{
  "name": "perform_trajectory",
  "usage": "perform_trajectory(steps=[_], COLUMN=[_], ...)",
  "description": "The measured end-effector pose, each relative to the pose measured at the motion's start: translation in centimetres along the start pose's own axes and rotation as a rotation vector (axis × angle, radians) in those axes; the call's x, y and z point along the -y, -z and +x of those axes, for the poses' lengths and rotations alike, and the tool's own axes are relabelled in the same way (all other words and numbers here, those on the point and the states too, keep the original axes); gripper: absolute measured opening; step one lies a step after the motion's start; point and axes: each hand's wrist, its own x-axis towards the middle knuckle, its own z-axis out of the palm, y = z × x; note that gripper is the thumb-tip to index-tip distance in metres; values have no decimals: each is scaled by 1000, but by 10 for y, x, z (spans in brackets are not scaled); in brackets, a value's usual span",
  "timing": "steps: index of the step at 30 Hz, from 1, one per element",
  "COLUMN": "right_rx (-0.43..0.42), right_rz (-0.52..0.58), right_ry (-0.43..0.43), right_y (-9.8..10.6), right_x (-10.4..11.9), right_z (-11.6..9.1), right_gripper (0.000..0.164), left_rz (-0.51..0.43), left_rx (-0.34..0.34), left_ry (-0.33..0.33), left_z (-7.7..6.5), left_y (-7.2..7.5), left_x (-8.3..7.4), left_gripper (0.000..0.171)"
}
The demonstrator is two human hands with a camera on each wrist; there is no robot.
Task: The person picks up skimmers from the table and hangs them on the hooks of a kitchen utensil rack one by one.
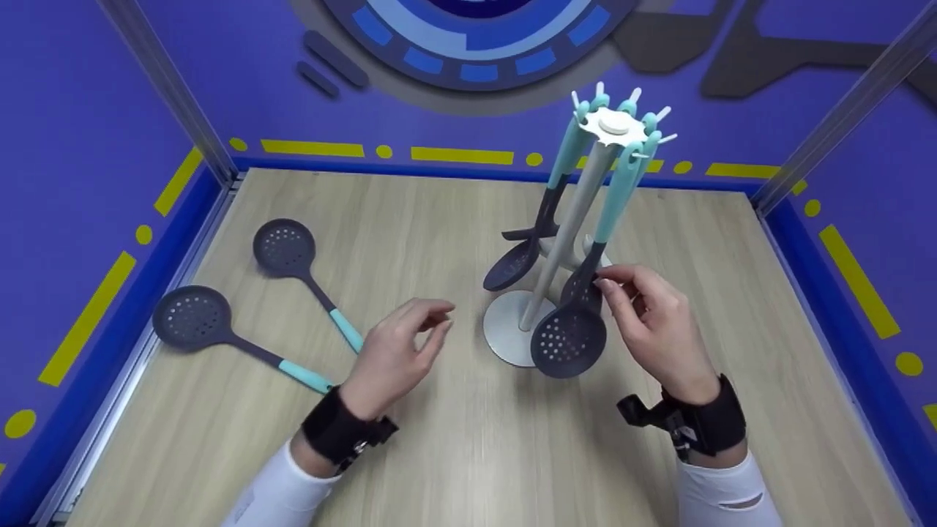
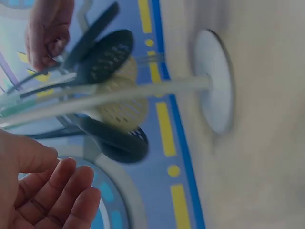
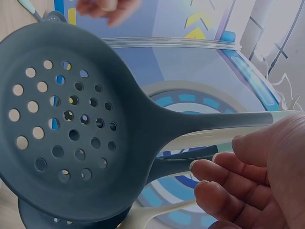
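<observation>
A utensil stand (image 1: 567, 249) with a round base (image 1: 505, 329) holds several utensils with teal handles. At its right front hangs a dark skimmer (image 1: 569, 359), a second dark head partly hidden behind it. My right hand (image 1: 659, 315) is beside their necks, thumb and index fingertips right at the rear one; the right wrist view shows the fingers loosely bent beside the front skimmer (image 3: 124, 143). My left hand (image 1: 402, 348) hovers left of the stand, fingers loosely curled around nothing. In the left wrist view, the left hand (image 2: 52, 191) is near the hanging heads.
Two more dark skimmers lie on the table at the left: an upper skimmer (image 1: 285, 252) and a lower skimmer (image 1: 194, 318). The left hand overlaps the upper one's handle end. A dark slotted spoon (image 1: 512, 265) hangs at the stand's left. Blue panels (image 1: 439, 132) border the table.
</observation>
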Motion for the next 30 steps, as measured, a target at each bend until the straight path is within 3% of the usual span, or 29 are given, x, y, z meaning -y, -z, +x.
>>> perform_trajectory(steps=[5, 11, 15, 23, 30], right_rx=[7, 7, 0, -5, -4], right_rz=[9, 8, -13, -4, 0], right_ry=[-1, 2, -2, 2, 1], right_y=[-1, -2, -2, -2, -1], right_x=[2, 3, 2, 4, 4], right_z=[1, 1, 0, -1, -1], right_gripper=[15, 15, 14, 14, 14], left_rz=[71, 159, 197, 195, 182], left_rx=[50, 156, 204, 268, 274], left_ry=[108, 355, 462, 596, 611], left_z=[-28, -55, -69, -89, -98], left_y=[26, 66, 90, 119, 129], left_x=[42, 93, 120, 150, 163], left_gripper=[22, 25, 27, 29, 39])
